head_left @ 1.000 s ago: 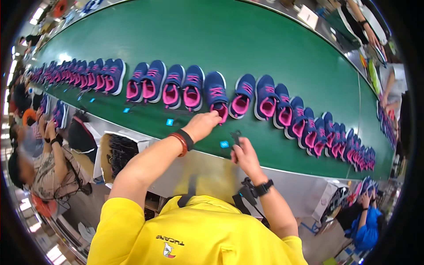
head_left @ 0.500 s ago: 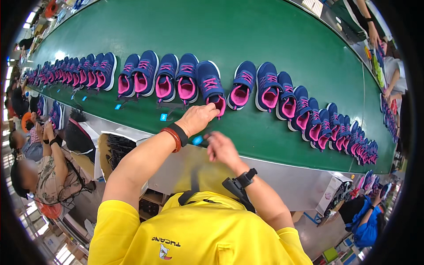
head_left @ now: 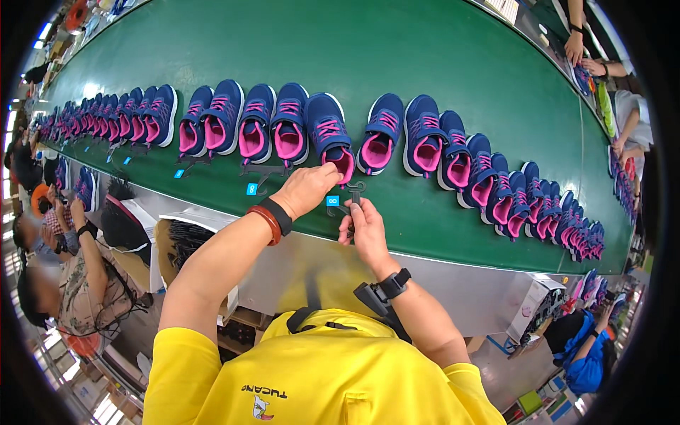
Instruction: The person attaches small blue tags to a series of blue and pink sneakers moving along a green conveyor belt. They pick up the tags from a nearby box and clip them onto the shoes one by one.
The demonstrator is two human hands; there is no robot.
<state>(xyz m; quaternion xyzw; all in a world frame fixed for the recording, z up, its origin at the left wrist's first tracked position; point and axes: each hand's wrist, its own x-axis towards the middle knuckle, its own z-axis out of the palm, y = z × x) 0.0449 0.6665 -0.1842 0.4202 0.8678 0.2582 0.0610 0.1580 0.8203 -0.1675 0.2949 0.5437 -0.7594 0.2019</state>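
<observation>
My left hand is closed on the heel of a navy sneaker with pink laces and a pink lining. The sneaker lies on the green belt, its toe pointing away from me. Just below its heel, my right hand pinches a black plastic shoe hanger, hook end up, with a blue size tag at its left. Right of this shoe rests another matching sneaker, apart from both hands. To the left, a pair of sneakers has a black hanger with a blue tag at its heels.
The green conveyor belt carries long rows of matching sneakers both ways. A metal edge runs along my side. A carton of black hangers stands at the left. Co-workers sit left, right and across the belt.
My right hand has risen a little, bringing the hanger up beside the sneaker's heel. My left hand stays at the heel, while the sneakers on the belt have shifted slightly left.
</observation>
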